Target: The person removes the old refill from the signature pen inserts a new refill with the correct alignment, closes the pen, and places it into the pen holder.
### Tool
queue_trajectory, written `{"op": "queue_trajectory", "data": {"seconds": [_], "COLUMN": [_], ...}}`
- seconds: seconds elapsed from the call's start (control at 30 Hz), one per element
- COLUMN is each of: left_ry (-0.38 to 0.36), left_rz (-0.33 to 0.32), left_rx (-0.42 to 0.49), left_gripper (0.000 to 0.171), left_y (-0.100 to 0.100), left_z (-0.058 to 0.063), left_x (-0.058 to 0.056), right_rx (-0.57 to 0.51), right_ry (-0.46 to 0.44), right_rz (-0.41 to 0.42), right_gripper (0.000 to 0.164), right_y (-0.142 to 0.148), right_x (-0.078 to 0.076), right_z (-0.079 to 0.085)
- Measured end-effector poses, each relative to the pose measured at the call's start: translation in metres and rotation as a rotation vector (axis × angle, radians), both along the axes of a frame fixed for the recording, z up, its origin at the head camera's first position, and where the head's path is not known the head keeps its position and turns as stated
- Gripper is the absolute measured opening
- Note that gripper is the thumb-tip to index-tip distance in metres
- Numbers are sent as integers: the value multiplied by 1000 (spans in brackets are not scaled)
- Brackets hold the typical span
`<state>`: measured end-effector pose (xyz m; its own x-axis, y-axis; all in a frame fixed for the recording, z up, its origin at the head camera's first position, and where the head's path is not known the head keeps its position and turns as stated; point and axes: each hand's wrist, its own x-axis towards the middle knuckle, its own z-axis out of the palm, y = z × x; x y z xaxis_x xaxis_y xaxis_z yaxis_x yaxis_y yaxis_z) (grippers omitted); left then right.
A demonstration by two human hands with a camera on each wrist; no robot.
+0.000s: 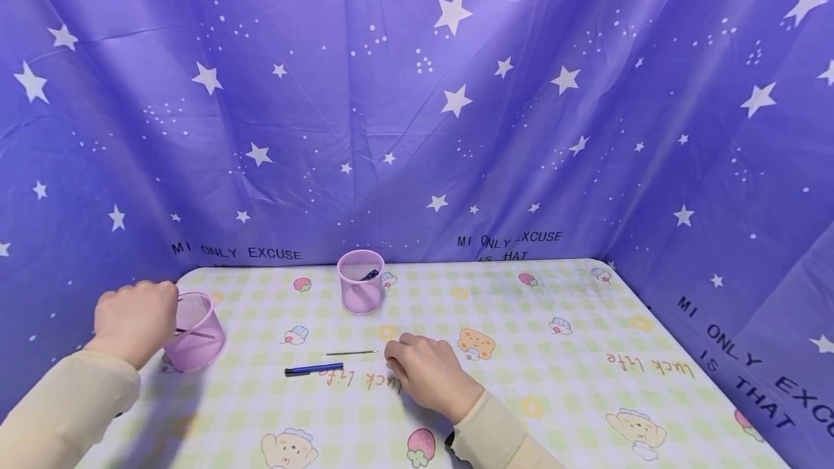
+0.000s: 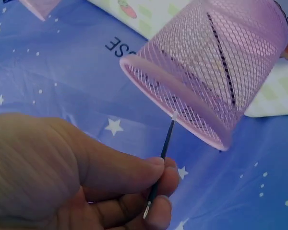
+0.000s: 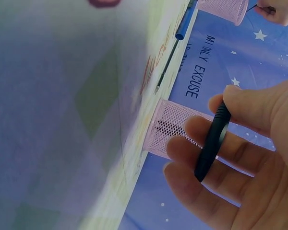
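My left hand (image 1: 133, 323) pinches a thin dark pen refill (image 2: 168, 139) between thumb and fingers, its metal tip toward the palm side. The refill's pale end overlaps the rim of a pink mesh pen holder (image 1: 203, 353) in the left wrist view. Through that holder's mesh shows another slim dark stick (image 2: 223, 62). Low over the table, my right hand (image 1: 433, 376) holds a short dark pen barrel (image 3: 213, 141) between thumb and fingers; the head view hides it. To its left lie a thin refill (image 1: 352, 353) and a blue pen barrel (image 1: 315, 368).
A second pink mesh holder (image 1: 360, 300) stands near the table's back edge, with a dark pen part (image 1: 370, 275) inside. A checked, printed cloth (image 1: 573, 382) covers the table. Purple star-patterned curtains (image 1: 404, 129) surround it at the back and sides.
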<state>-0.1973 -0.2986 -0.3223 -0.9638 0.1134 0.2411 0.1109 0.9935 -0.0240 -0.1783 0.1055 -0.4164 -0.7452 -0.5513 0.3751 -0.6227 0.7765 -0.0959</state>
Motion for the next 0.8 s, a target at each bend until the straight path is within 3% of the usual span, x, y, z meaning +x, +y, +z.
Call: {"op": "queue_trajectory", "data": {"seconds": [0.2, 0.47, 0.8], "left_ry": [-20, 107, 91], "left_rz": [-5, -55, -39], "left_rx": [60, 95, 215], "left_gripper": [10, 4, 15], "left_y": [-6, 2, 9], "left_z": [3, -5, -8], "left_x": [3, 5, 2], "right_rx": [5, 2, 5], "right_ry": [4, -6, -10], "right_rz": [-2, -3, -7], "right_gripper": [10, 10, 10], "right_y": [0, 0, 0], "right_x": [0, 1, 0], "right_z": [0, 0, 0]}}
